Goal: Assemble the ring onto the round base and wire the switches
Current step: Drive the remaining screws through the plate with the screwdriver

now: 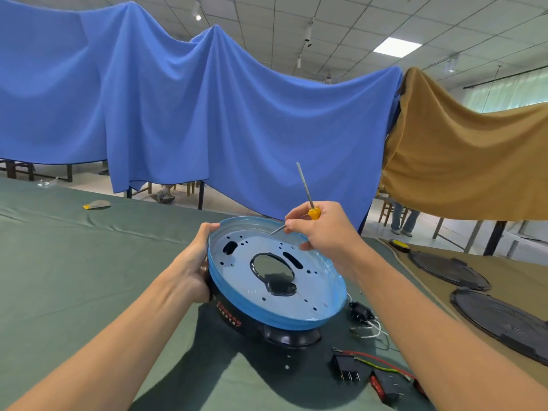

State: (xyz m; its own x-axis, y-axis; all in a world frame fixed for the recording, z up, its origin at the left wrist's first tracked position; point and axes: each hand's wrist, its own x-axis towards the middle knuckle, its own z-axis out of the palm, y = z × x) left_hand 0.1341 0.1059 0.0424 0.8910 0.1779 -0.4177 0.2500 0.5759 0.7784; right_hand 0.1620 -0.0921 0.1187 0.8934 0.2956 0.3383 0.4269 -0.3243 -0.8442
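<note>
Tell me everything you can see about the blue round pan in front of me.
The blue pan is a shallow round dish, metal by its look, glossy, with a raised rim, a large middle opening, two slots and small holes. It sits tilted atop a black housing. The left hand grips its left rim; the right hand, holding a screwdriver, hovers over its far side.

left grip (195, 262) holds blue round base (237, 280) rim | right grip (326, 232) clasps yellow-handled screwdriver (305, 188), shaft up | switches (347, 366) on worktop (74, 277) below right grip
</note>
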